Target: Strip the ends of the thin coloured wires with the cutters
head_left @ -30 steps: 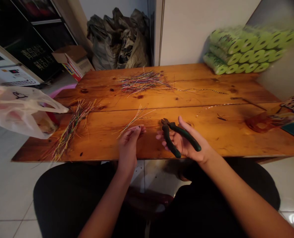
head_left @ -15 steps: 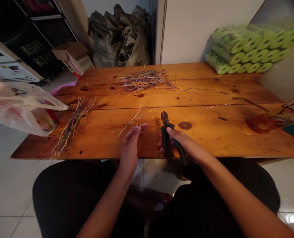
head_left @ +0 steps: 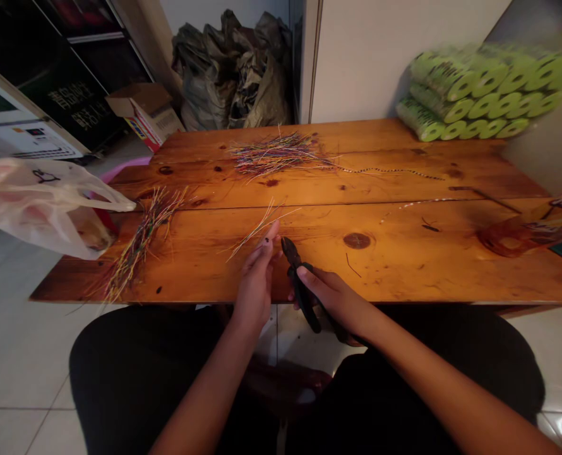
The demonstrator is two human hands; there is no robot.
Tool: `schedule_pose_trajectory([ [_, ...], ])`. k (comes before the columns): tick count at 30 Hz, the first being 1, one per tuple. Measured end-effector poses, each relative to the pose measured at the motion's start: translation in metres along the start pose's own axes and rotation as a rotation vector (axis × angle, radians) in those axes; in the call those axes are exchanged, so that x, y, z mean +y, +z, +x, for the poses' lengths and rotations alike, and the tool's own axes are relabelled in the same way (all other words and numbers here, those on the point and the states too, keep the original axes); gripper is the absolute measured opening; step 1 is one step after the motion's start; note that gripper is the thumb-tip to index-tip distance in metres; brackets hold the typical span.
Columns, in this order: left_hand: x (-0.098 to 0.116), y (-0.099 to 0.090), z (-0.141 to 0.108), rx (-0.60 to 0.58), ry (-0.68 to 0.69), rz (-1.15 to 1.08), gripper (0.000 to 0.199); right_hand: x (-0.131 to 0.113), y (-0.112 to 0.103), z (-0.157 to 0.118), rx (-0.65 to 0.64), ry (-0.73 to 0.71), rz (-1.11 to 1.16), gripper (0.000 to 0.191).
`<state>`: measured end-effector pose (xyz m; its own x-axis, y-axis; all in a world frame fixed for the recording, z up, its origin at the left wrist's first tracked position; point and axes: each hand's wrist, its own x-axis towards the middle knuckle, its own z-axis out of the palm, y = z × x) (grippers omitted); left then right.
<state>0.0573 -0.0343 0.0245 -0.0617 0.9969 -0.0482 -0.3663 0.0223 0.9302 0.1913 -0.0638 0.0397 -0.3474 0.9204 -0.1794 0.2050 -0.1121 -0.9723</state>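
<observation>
Dark-handled pliers (head_left: pixel 300 281) are held in my right hand (head_left: pixel 331 294), their jaws pointing up and left, close to the fingertips of my left hand (head_left: pixel 257 278). The left thumb and fingers are pressed together; whatever may be between them is too small to make out. A few pale wires (head_left: pixel 257 232) lie on the wooden table (head_left: pixel 404 272) just beyond that hand. One bundle of coloured wires (head_left: pixel 141 243) rests at the table's left end, and another wire pile (head_left: pixel 274 155) lies near the back edge.
A plastic bag (head_left: pixel 48 202) sits at the left. Green-wrapped rolls (head_left: pixel 480 95) are stacked at the back right. An orange container (head_left: pixel 508 237) stands at the right. Small dark scraps (head_left: pixel 430 225) and a short dark wire (head_left: pixel 353 265) lie on the table. Behind are a carton (head_left: pixel 146 114) and sacks (head_left: pixel 233 76).
My right hand has moved left with the pliers, bringing the jaws beside my left fingertips. A short dark wire now shows on the table where the right hand was.
</observation>
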Motion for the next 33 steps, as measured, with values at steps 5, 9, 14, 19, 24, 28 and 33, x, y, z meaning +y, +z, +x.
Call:
schedule_pose_trajectory([
  [5, 0.003, 0.004, -0.002, -0.068, -0.049, -0.029, 0.033, 0.0, 0.003, -0.002, 0.027, -0.032, -0.018, 0.049],
  [9, 0.001, 0.004, -0.002, -0.065, -0.006, 0.002, 0.03, 0.002, 0.004, -0.002, 0.04, -0.036, -0.032, 0.05],
  [14, -0.001, 0.0, 0.001, -0.063, -0.007, 0.04, 0.028, 0.001, 0.004, -0.002, 0.048, -0.043, -0.098, 0.053],
  [19, -0.002, -0.004, 0.002, -0.095, -0.022, 0.058, 0.028, 0.001, 0.003, -0.002, 0.044, -0.061, -0.155, 0.053],
  [24, -0.004, -0.006, 0.004, -0.102, -0.02, 0.121, 0.028, 0.003, 0.002, -0.001, 0.056, -0.062, -0.155, 0.051],
  [28, -0.003, -0.005, 0.003, -0.092, 0.002, 0.16, 0.029, 0.005, 0.002, 0.0, 0.071, -0.053, -0.166, 0.05],
  [33, 0.001, -0.006, 0.0, 0.015, 0.123, 0.164, 0.023, 0.005, -0.001, 0.002, 0.087, -0.058, -0.197, 0.053],
])
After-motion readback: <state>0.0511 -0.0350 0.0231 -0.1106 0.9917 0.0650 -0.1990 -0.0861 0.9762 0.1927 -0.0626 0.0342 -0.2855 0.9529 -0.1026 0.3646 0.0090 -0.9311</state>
